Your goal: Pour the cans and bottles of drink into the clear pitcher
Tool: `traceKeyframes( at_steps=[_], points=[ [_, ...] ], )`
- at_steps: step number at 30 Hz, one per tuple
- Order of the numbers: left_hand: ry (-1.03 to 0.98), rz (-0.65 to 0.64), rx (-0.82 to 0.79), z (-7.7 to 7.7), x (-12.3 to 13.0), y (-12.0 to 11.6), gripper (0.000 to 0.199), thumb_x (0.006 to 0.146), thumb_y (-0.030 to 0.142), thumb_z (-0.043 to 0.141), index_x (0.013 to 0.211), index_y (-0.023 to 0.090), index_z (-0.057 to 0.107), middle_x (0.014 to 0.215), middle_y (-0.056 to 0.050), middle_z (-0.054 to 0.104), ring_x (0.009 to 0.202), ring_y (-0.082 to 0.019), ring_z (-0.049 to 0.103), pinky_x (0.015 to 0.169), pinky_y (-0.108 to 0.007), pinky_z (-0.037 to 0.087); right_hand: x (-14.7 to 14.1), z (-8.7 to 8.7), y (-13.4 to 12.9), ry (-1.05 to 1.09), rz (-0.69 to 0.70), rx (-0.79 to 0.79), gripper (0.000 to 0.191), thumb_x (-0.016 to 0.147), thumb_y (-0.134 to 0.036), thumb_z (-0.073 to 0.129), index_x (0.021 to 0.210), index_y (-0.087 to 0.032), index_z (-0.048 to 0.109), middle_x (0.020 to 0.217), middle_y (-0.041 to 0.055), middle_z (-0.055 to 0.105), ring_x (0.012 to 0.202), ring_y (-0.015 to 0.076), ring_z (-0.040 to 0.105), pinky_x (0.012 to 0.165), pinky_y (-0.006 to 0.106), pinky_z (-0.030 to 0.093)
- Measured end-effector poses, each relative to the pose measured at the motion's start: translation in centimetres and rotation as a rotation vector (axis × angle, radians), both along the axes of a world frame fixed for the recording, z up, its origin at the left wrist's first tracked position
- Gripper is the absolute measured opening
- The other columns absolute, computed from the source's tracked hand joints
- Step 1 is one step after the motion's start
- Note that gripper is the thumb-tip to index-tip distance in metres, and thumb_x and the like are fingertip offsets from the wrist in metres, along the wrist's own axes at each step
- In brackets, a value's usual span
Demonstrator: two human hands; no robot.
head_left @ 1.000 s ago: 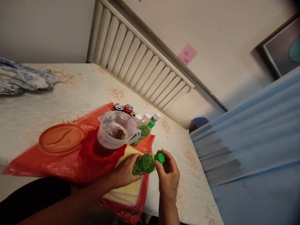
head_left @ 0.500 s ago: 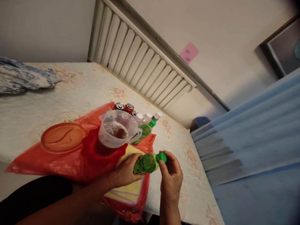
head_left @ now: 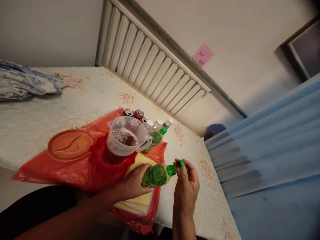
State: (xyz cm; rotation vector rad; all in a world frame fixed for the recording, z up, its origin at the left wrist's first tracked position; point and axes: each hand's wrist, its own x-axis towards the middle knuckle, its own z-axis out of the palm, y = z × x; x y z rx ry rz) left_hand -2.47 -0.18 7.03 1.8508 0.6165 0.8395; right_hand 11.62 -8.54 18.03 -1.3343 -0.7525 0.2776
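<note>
My left hand is wrapped round a green bottle, which tilts with its open mouth toward the right. Just beside that mouth, my right hand pinches a green cap between thumb and fingers, apart from the bottle. Behind my left hand, a clear plastic jug holds brown, foamy liquid; its handle points right. An orange-brown round lid lies left of the jug on a red plastic bag. Under the held bottle is a yellow cloth.
Behind the jug stand several drink cans and capped bottles on a floral tablecloth. A blue-and-white cloth lies at the far left. A radiator runs along the wall, and a blue curtain hangs at the right.
The green cap has come off the bottle and moved slightly right in my right hand, showing the open bottle mouth. My left hand still holds the bottle in about the same place.
</note>
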Motion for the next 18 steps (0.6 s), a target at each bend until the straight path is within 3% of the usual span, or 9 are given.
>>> traceKeyframes(
  at_steps=[3,6,12,18],
  points=[
    [0.01,-0.026,-0.026,-0.4,-0.4,-0.2,0.067,0.06,0.017,0.075,0.124,0.023,0.055,0.124,-0.008,0.066,0.116,-0.03,0.063,0.102,-0.046,0.052,1.0,-0.9,0.8,0.046,0.039,-0.071,0.04,0.081,-0.05,0.074,0.102,-0.016,0.068,0.094,0.0095,0.077,0.074,0.0197,0.071,0.07,0.034,0.057],
    [0.006,-0.053,-0.059,-0.6,-1.1,-0.4,0.07,0.059,0.014,0.074,0.125,0.024,0.054,0.126,-0.008,0.065,0.118,-0.03,0.062,0.103,-0.045,0.051,1.9,-3.0,2.1,0.056,0.134,-0.224,0.041,0.081,-0.055,0.071,0.097,-0.017,0.069,0.081,0.0052,0.075,0.063,0.0176,0.067,0.059,0.029,0.052],
    [-0.032,-0.142,-0.176,0.1,-2.2,-0.3,0.073,0.058,0.014,0.072,0.128,0.022,0.053,0.123,-0.006,0.066,0.111,-0.027,0.064,0.1,-0.041,0.053,2.2,-8.4,5.1,-0.064,0.342,-0.392,0.039,0.083,-0.057,0.066,0.072,-0.019,0.066,0.063,-0.0005,0.065,0.058,0.0163,0.059,0.054,0.027,0.046],
    [-0.021,-0.186,-0.189,0.7,-2.6,-0.1,0.076,0.057,0.013,0.073,0.13,0.021,0.054,0.131,-0.008,0.063,0.119,-0.029,0.061,0.104,-0.041,0.05,1.7,-12.0,7.1,-0.198,0.374,-0.435,0.044,0.075,-0.063,0.07,0.065,-0.021,0.065,0.057,-0.0027,0.058,0.053,0.0149,0.053,0.05,0.027,0.043]
  ],
)
